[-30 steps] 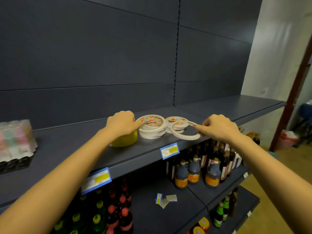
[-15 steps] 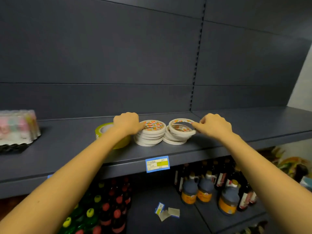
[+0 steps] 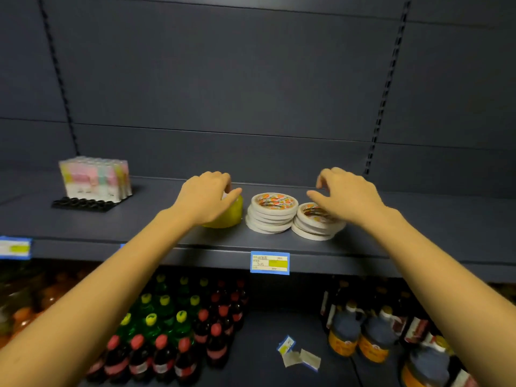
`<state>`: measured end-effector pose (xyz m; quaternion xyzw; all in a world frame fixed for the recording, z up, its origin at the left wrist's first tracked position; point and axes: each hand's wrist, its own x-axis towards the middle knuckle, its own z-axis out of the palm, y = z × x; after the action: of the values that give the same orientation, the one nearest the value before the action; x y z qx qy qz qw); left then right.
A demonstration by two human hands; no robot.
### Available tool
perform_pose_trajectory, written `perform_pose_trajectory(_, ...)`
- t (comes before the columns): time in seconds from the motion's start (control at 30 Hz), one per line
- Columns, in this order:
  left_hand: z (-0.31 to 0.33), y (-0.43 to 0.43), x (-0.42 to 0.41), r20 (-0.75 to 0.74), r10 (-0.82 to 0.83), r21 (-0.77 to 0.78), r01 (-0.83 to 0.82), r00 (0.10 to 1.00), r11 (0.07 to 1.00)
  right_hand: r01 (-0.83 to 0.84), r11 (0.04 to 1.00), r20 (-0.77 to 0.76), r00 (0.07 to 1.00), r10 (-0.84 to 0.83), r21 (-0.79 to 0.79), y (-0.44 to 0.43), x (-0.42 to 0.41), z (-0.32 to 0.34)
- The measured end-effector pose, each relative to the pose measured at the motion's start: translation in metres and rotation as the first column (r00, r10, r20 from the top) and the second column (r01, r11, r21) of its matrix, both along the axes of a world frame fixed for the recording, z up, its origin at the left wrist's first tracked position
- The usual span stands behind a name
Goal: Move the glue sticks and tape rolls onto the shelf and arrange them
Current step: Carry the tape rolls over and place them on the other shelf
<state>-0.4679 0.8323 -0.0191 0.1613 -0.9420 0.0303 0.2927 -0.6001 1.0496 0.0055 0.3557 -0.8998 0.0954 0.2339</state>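
Fingers (image 3: pixel 222 180) of left hand (image 3: pixel 205 197) curl round yellow tape roll (image 3: pixel 227 217); right hand (image 3: pixel 349 194) hangs loose over white rolls (image 3: pixel 314 229).

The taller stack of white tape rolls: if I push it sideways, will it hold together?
Likely to shear: the taller stack is loose flat rolls, already slightly staggered, so a high push may slide top ones off. Lying flat, they shouldn't roll. It seems to touch the shorter stack, which would probably shift too.

Yellow roll (image 3: pixel 226 216) half under left hand (image 3: pixel 206 197)
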Motion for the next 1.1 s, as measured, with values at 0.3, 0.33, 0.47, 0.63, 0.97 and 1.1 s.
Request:
perform_pose_trajectory(0.3, -0.016, -0.036, 0.109, 0.029, 0.294, -0.149, -0.287, 0.955, 0.946, -0.574, 0.819, 0.094, 0.815, 0.571, 0.005, -0.116, 0.085, -0.011)
perform_pose_trajectory(0.33, -0.018, -0.042, 0.124, 0.026, 0.329, -0.138, -0.323, 0.944, 0.936, -0.61, 0.792, 0.094, 0.79, 0.606, 0.016, -0.129, 0.095, -0.013)
perform_pose_trajectory(0.47, -0.026, -0.067, 0.181, 0.03, 0.467, -0.115, -0.462, 0.884, 0.88, -0.74, 0.668, 0.118, 0.673, 0.731, 0.077, -0.178, 0.137, -0.021)
perform_pose_trajectory(0.63, -0.035, -0.1, 0.242, 0.048, 0.568, -0.103, -0.562, 0.821, 0.821, -0.814, 0.57, 0.159, 0.581, 0.799, 0.11, -0.233, 0.186, -0.027)
perform_pose_trajectory(0.97, -0.025, -0.197, 0.354, 0.078, 0.6, -0.105, -0.592, 0.796, 0.799, -0.835, 0.535, 0.209, 0.55, 0.808, 0.129, -0.351, 0.281, -0.027)
perform_pose_trajectory(1.1, -0.026, -0.242, 0.393, 0.107, 0.604, -0.122, -0.593, 0.79, 0.796, -0.829, 0.547, 0.225, 0.558, 0.798, 0.116, -0.402, 0.317, -0.027)
